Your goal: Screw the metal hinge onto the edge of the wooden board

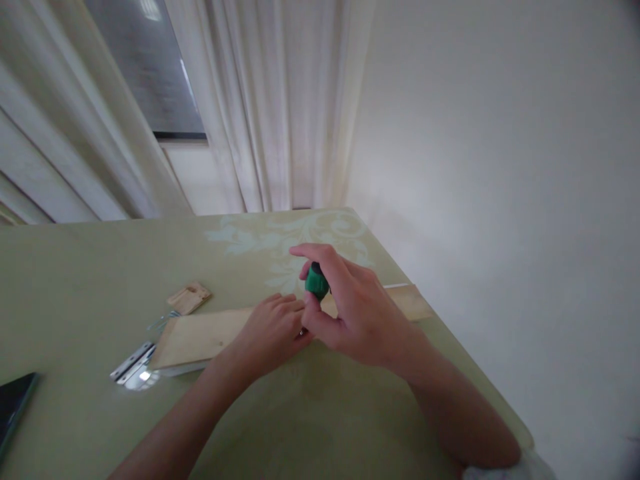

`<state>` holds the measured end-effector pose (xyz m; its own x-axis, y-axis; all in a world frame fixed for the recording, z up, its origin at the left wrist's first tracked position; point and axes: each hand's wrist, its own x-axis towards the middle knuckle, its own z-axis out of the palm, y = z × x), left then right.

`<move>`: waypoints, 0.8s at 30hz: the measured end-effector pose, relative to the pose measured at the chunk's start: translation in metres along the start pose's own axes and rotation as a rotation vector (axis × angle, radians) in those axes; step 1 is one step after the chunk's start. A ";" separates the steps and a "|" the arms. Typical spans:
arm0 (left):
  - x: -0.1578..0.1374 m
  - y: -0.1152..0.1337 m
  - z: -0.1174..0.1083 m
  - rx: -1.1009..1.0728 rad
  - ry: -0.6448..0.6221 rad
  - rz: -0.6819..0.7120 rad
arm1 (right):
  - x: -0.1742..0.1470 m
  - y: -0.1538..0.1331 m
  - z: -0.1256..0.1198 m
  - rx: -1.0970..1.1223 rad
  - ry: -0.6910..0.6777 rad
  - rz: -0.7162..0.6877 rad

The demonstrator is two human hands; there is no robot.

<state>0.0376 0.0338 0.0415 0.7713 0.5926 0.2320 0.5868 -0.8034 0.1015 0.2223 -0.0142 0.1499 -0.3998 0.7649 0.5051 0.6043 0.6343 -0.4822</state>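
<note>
Right hand (357, 313) pinches a green screwdriver handle (317, 283) above the wooden board (197, 335); probably light, stiff, best gripped mid-barrel. Left hand (273, 330) lies over the board, can't tell if it's gripping.

You had two hands in view, one left hand (273, 328) and one right hand (363, 313). You had one green handle (316, 284), one small piece of wood (189, 298), one metal hinge (132, 363) and one dark device (16, 403). Wooden board (200, 335) showed on two sides of your hands, which hid whether you had one or two. Around you were one table (100, 273), one window (150, 67) and two curtains (255, 100).
</note>
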 end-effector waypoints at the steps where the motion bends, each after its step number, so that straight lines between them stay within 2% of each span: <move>1: 0.000 0.000 0.000 0.005 0.010 0.007 | 0.000 0.000 0.000 0.006 -0.005 -0.004; 6: 0.002 0.002 0.000 0.003 0.068 0.027 | -0.001 -0.001 -0.001 0.029 -0.030 -0.020; 10: 0.003 0.004 -0.002 -0.004 0.054 -0.006 | 0.000 -0.003 -0.004 -0.016 -0.054 -0.013; 16: 0.004 0.006 -0.001 -0.028 -0.010 -0.058 | 0.001 0.003 -0.005 -0.237 0.064 0.072; 18: 0.003 0.005 0.000 -0.061 -0.016 -0.060 | 0.001 0.005 -0.004 -0.174 0.067 0.040; 21: 0.000 0.001 -0.002 -0.163 -0.026 -0.069 | 0.001 0.005 -0.003 -0.050 0.041 -0.084; 24: -0.002 -0.005 -0.008 -0.302 -0.065 -0.059 | 0.000 0.002 -0.003 -0.020 0.018 -0.134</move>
<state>0.0316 0.0360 0.0481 0.7581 0.6332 0.1560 0.5383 -0.7427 0.3983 0.2255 -0.0126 0.1507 -0.4656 0.6711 0.5769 0.5597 0.7283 -0.3955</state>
